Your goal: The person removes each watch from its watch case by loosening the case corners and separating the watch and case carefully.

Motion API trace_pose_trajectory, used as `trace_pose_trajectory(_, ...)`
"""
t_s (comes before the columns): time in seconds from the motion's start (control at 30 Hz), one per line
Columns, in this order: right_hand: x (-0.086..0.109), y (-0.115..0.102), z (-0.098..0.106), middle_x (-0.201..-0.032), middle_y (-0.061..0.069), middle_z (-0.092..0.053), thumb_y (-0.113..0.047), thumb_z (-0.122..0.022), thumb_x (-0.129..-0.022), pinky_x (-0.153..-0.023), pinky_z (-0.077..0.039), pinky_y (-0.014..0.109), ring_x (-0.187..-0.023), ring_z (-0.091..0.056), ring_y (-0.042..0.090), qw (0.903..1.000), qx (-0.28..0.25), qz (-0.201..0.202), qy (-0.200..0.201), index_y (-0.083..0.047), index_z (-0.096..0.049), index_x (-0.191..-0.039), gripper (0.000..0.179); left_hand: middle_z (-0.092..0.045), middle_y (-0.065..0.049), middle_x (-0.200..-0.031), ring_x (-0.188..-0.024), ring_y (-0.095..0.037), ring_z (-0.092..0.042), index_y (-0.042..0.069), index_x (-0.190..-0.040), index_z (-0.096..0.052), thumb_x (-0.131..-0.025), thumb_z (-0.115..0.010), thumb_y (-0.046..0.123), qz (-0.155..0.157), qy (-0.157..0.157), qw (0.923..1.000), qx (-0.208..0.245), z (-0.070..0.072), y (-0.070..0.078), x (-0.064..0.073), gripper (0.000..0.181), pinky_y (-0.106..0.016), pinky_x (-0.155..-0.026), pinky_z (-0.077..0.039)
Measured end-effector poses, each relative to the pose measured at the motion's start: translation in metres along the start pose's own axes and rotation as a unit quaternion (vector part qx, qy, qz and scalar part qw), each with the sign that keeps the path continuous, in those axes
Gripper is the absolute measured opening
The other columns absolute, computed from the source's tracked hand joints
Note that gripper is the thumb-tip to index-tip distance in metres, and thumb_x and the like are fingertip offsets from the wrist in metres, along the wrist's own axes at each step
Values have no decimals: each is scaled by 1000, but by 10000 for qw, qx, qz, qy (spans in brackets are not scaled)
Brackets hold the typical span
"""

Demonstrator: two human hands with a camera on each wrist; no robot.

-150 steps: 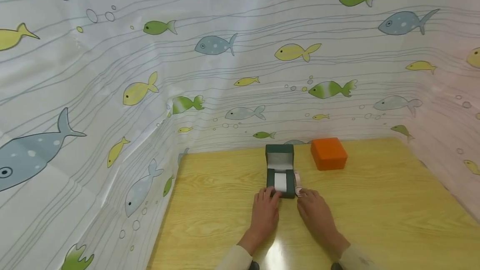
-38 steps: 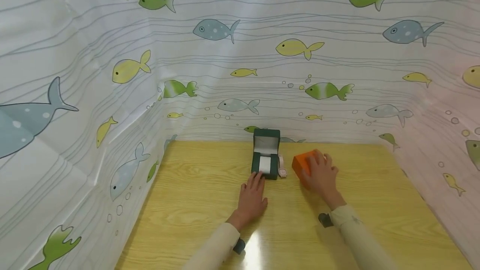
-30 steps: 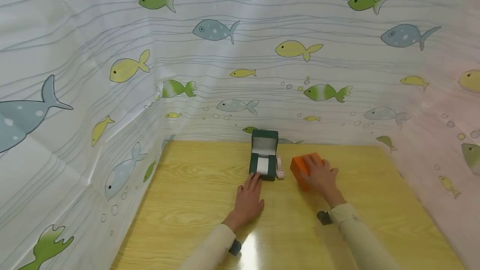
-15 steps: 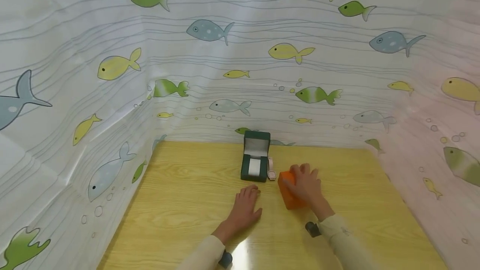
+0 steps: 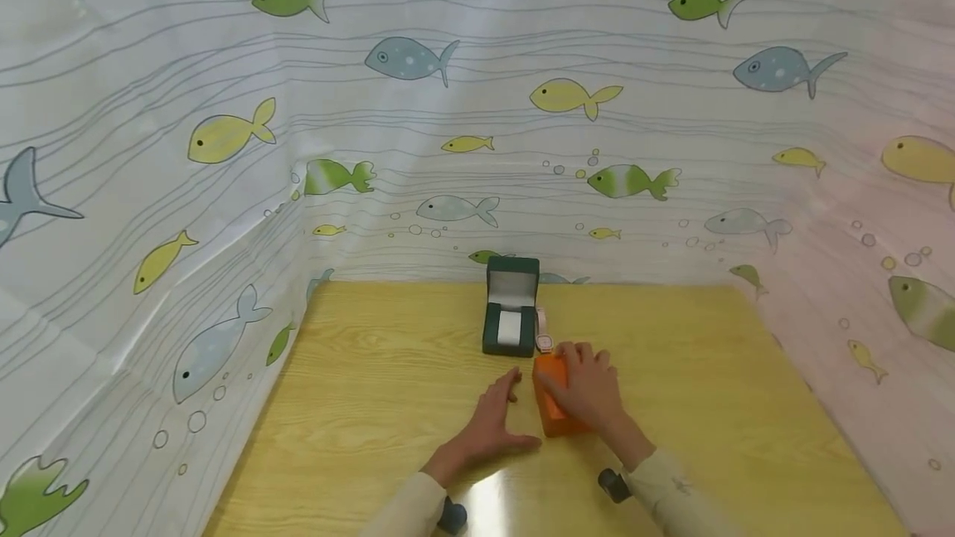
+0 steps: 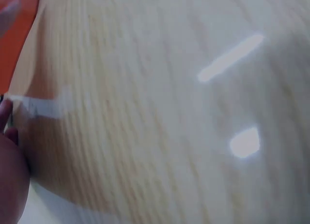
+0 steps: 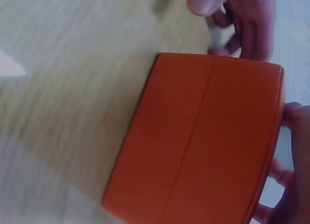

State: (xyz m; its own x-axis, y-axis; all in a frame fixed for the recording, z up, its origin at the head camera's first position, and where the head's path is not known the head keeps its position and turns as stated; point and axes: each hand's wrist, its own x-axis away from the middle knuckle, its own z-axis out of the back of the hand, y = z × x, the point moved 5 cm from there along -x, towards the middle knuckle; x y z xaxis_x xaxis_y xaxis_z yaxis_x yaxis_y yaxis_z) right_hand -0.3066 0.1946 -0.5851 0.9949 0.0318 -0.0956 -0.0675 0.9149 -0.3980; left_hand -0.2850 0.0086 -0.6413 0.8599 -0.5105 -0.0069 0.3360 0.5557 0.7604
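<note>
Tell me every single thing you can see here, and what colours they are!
Watch box: one, dark green, open at the table's back
Cushion: one, white, inside the watch box
Wristwatch: one, pink, right of the watch box
Orange box: one, orange, in the right hand
Table: one, yellowish wood, underneath
Fish-print sheeting: pieces uncountable, mostly white, behind and both sides
Sleeves: two, cream, bottom
Wrist devices: two, dark, one per wrist
Left hand: one, bare, beside the orange box
Right hand: one, bare, gripping the orange box
</note>
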Motion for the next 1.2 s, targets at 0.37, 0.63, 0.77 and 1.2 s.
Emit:
trace_pose_trajectory(0.37, 8, -21, 0, -134, 19, -56, -47, -65, -97, -77, -52, 47, -106, -48, 40, 9997, -180, 144, -115, -17, -57, -130, 45, -20, -12, -172, -158, -36, -22, 10, -165, -9, -79, -86, 46, 38, -169, 9997, 173, 3, 3, 2, 121, -70, -123, -19)
trace_pose_trajectory(0.63, 12, -33, -5, -140, 16, -55, -46, -64, -97, -74, -55, 47, -113, -46, 38, 9976, -583, 331, -191, -20, -56, -134, 46, -18, -13, -172, -158, -36, -22, 11, -165, -7, -80, -87, 42, 141, -108, 9994, 301, 14, -3, 5, 121, -69, -124, -19)
trace_pose_trajectory(0.77, 16, -34, -7, -141, 13, -55, -44, -65, -97, -72, -55, 47, -114, -46, 36, 9948, -825, 574, -170, -21, -56, -135, 46, -21, -13, -171, -157, -36, -25, 10, -165, -10, -78, -88, 41, 214, -32, 9990, 399, 17, -7, 8, 121, -67, -125, -22)
trace_pose_trajectory(1.2, 31, 9, -21, -169, 11, -24, -56, -75, -87, -105, -45, 67, -149, -31, 40, 9611, -1690, 2041, -785, -31, -39, -156, 81, -25, -11, -170, -157, -32, -27, 10, -164, -14, -76, -89, 44, 230, 13, 9982, 561, 12, -10, 9, 120, -64, -125, -24)
